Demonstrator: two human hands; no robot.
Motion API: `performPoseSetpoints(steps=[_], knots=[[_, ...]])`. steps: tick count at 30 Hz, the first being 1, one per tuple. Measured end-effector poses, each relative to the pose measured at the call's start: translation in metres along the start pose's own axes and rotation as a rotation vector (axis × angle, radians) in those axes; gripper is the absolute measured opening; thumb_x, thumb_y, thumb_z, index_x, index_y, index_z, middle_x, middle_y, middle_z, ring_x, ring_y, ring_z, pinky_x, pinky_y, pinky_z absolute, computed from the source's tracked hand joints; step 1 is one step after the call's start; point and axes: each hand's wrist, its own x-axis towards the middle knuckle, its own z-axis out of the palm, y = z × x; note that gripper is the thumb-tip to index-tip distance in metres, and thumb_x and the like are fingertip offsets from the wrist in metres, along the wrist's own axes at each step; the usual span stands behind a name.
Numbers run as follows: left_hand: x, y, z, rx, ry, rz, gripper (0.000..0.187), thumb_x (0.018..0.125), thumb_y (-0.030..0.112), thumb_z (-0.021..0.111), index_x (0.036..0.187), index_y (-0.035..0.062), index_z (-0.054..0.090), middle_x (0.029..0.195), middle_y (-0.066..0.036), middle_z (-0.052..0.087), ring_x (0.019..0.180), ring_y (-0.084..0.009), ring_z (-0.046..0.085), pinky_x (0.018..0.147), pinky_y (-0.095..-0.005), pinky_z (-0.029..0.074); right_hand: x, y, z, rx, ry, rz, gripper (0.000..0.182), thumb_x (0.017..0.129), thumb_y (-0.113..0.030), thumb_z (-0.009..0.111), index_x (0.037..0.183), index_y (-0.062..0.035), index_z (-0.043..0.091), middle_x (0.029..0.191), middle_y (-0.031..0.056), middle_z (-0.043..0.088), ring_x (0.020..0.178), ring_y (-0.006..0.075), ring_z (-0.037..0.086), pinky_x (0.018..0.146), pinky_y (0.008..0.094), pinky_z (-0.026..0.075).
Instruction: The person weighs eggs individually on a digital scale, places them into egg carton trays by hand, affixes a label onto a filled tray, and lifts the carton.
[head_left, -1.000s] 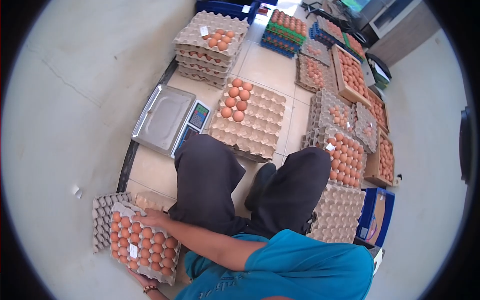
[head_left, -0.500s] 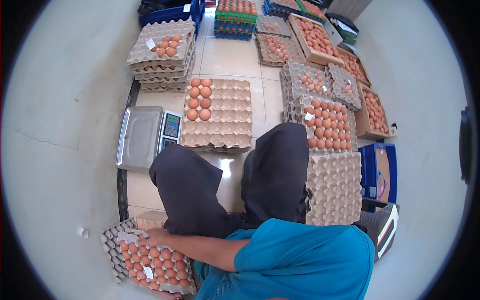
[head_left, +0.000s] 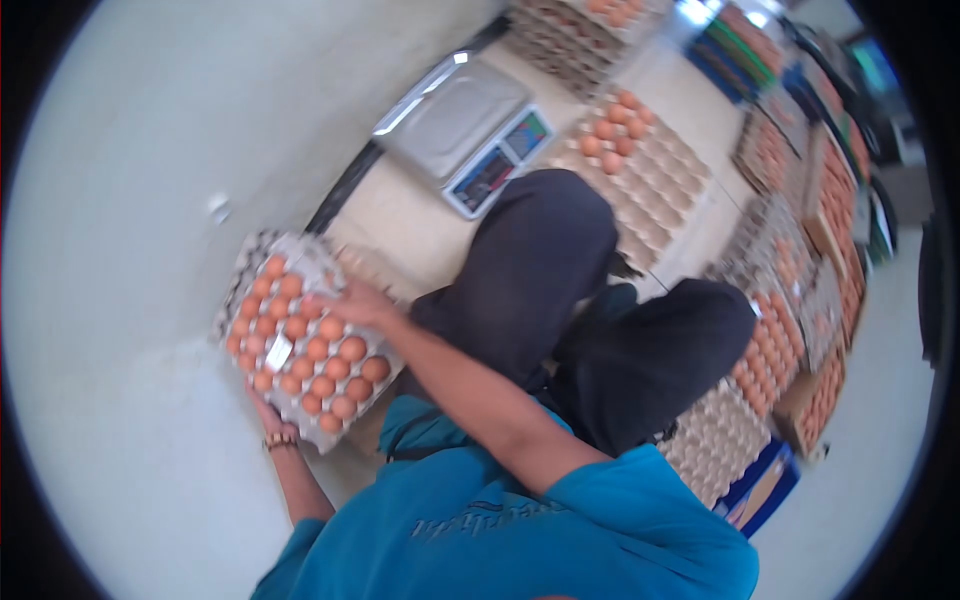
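At my left side is a grey cardboard egg tray point(head_left: 330, 436) filled with brown eggs, with a small white label lying on them. My left hand point(head_left: 272, 415), a band at its wrist, grips the tray's near left edge from the side, its fingertips hidden under it. My right hand point(head_left: 358, 303) holds the opposite edge, fingers reaching over onto the rim beside the eggs. Behind the filled tray, the bumpy edge of another grey egg tray point(head_left: 250, 255) shows. The view is blurred by motion.
A scale point(head_left: 455, 115) stands on the floor by the wall. Beyond my knees lies a partly filled egg tray point(head_left: 665, 175). To the right are stacked egg trays point(head_left: 765, 345), an eggless tray point(head_left: 715, 440), wooden egg crates point(head_left: 800, 395) and a blue bin point(head_left: 765, 490).
My view has swung left toward the filled egg tray. My left hand, mostly hidden below the tray before, now shows at its edge. My right hand stays on the tray.
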Motion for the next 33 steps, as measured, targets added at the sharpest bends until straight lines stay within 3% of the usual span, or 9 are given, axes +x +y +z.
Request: performPoseSetpoints(steps=[4,12,13,17,21,23,27,30,33], knots=[[-0.002,0.022,0.005,0.101,0.005,0.104,0.087,0.089,0.075,0.035,0.151,0.0141,0.031,0.150,-0.008,0.040,0.135,-0.0286,0.042,0.113,-0.0458,0.034,-0.045,-0.044,-0.015,0.250,-0.043,-0.173,0.094,0.070,-0.059,0.077,0.139,-0.0020,0.047,0.131,0.0160,0.059,0.120,0.0261,0.057,0.103,0.0332,0.043],[-0.054,0.063,0.061,0.226,-0.168,0.163,0.095,0.087,0.077,0.040,0.153,0.0097,0.025,0.152,-0.010,0.037,0.137,-0.0252,0.041,0.113,-0.0434,0.035,-0.071,-0.046,-0.036,0.262,0.117,-0.079,0.094,0.070,-0.057,0.078,0.136,0.0032,0.048,0.130,0.0197,0.058,0.120,0.0267,0.057,0.102,0.0358,0.044],[-0.055,0.062,0.064,0.302,-0.088,0.257,0.090,0.090,0.072,0.043,0.153,0.0104,0.025,0.151,-0.009,0.037,0.134,-0.0249,0.044,0.111,-0.0428,0.038,-0.082,-0.056,-0.042,0.259,0.137,-0.082,0.095,0.070,-0.058,0.078,0.136,0.0034,0.049,0.129,0.0199,0.059,0.119,0.0268,0.057,0.101,0.0360,0.045],[-0.045,0.068,0.068,0.022,-0.410,0.166,0.075,0.097,0.062,0.040,0.150,0.0100,0.032,0.149,-0.010,0.041,0.135,-0.0272,0.042,0.112,-0.0444,0.038,-0.106,-0.068,-0.056,0.317,0.197,-0.175,0.095,0.069,-0.059,0.079,0.134,0.0040,0.050,0.126,0.0195,0.060,0.116,0.0267,0.060,0.101,0.0364,0.045],[-0.046,0.076,0.084,0.164,-0.513,0.451,0.070,0.100,0.058,0.034,0.149,0.0086,0.033,0.148,-0.011,0.041,0.134,-0.0252,0.041,0.113,-0.0431,0.035,-0.160,-0.099,-0.068,0.341,0.265,-0.401,0.092,0.071,-0.059,0.077,0.135,0.0009,0.049,0.126,0.0178,0.061,0.115,0.0257,0.060,0.101,0.0356,0.045],[-0.023,0.093,0.078,0.257,-0.585,0.559,0.070,0.101,0.058,0.031,0.150,0.0086,0.028,0.151,-0.010,0.036,0.138,-0.0249,0.036,0.115,-0.0434,0.030,-0.178,-0.106,-0.073,0.174,0.417,-0.294,0.098,0.069,-0.061,0.074,0.139,0.0006,0.046,0.127,0.0186,0.060,0.116,0.0265,0.060,0.102,0.0348,0.044],[-0.103,0.113,0.147,0.147,-0.550,0.371,0.066,0.102,0.052,0.032,0.152,0.0085,0.024,0.153,-0.011,0.031,0.139,-0.0258,0.034,0.116,-0.0444,0.028,-0.229,-0.122,-0.085,0.309,0.395,-0.377,0.102,0.067,-0.063,0.071,0.142,0.0001,0.044,0.130,0.0196,0.059,0.120,0.0283,0.058,0.103,0.0343,0.043],[-0.048,0.117,0.127,0.635,-0.542,0.993,0.064,0.103,0.046,0.034,0.154,0.0101,0.019,0.156,-0.011,0.024,0.141,-0.0284,0.030,0.117,-0.0459,0.027,-0.264,-0.117,-0.086,0.382,0.342,-0.516,0.097,0.069,-0.060,0.071,0.141,0.0003,0.045,0.131,0.0191,0.058,0.121,0.0279,0.057,0.103,0.0340,0.043],[-0.071,0.119,0.161,0.447,-0.785,0.835,0.064,0.103,0.040,0.038,0.155,0.0122,0.014,0.158,-0.011,0.019,0.143,-0.0293,0.026,0.118,-0.0462,0.024,-0.291,-0.114,-0.086,0.340,0.485,-0.641,0.088,0.074,-0.056,0.070,0.138,0.0008,0.047,0.129,0.0174,0.059,0.118,0.0244,0.058,0.102,0.0331,0.044]])
